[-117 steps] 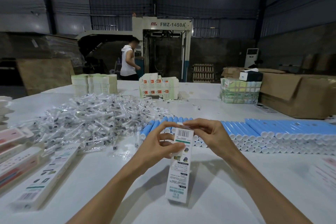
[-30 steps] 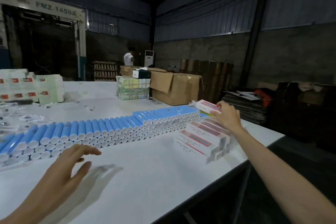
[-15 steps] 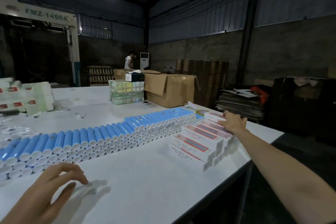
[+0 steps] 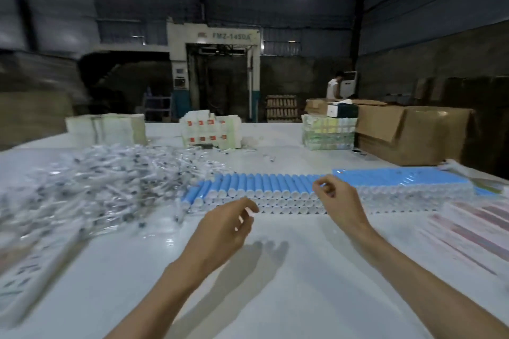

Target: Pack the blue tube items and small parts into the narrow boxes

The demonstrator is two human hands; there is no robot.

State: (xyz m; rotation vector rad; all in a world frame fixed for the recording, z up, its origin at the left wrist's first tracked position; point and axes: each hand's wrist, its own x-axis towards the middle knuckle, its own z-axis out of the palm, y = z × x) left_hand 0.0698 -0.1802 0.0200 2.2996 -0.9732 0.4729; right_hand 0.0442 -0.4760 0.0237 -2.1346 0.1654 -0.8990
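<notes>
A long stack of blue tubes with white caps lies across the middle of the white table. A heap of small parts in clear bags spreads over the left. Flat narrow boxes lie blurred at the near left, and packed narrow boxes with red stripes sit at the right edge. My left hand hovers empty, fingers loosely curled, just in front of the tubes. My right hand is over the tubes' white caps, fingers bent and apart, holding nothing.
Stacks of printed packs and a bundle stand along the far side. An open cardboard carton sits at the back right. A person stands far off by a large machine.
My view has swung left from the table's right end. My right hand left the packed boxes and came to the tubes; my left hand rose toward the tubes.
</notes>
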